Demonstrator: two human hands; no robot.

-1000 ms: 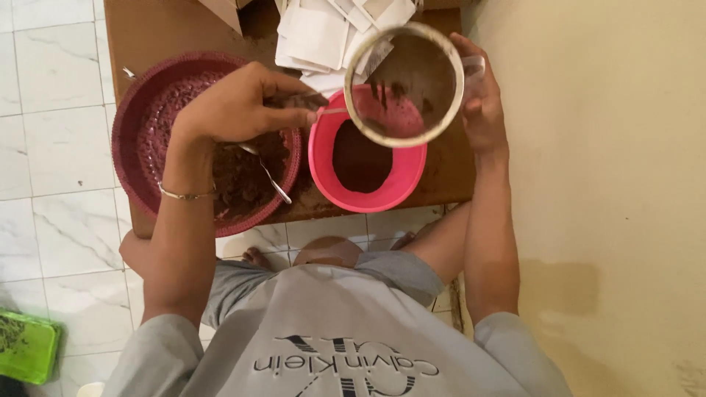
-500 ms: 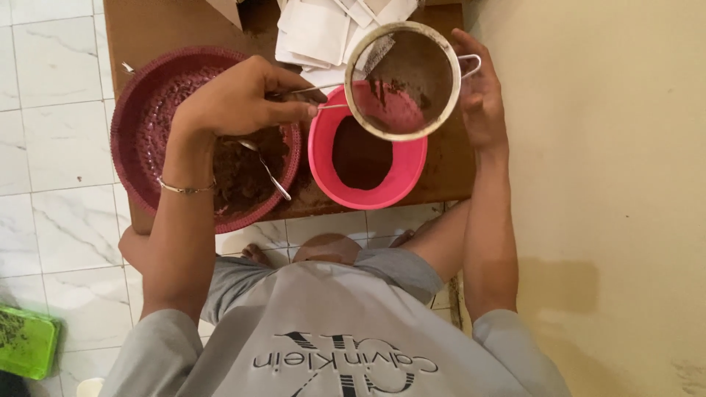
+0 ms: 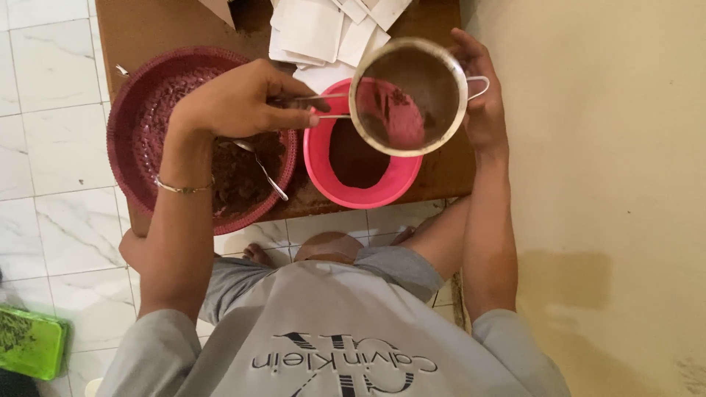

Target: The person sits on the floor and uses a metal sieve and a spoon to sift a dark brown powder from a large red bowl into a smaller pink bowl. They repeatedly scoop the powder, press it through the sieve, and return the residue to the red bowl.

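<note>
Round metal mesh sieve (image 3: 409, 95) held over a pink plastic bowl (image 3: 360, 173) on the brown wooden counter (image 3: 147, 29).

The left hand (image 3: 243, 103) has its grip clenched on the sieve's wire handle; the right hand (image 3: 482, 95) grasps its far rim. Dark brown powder lies in the pink bowl, and a metal spoon (image 3: 259, 167) rests in brown clumps inside the maroon woven basket (image 3: 129, 140). Since the earlier frame, the sieve has tilted slightly lower over the bowl.

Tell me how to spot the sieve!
Find the brown table with two bowls. Over the pink bowl, the smaller one, both hands hold a round metal sieve. It is the only shiny mesh thing, with a wire handle pinched by the left hand.
</note>
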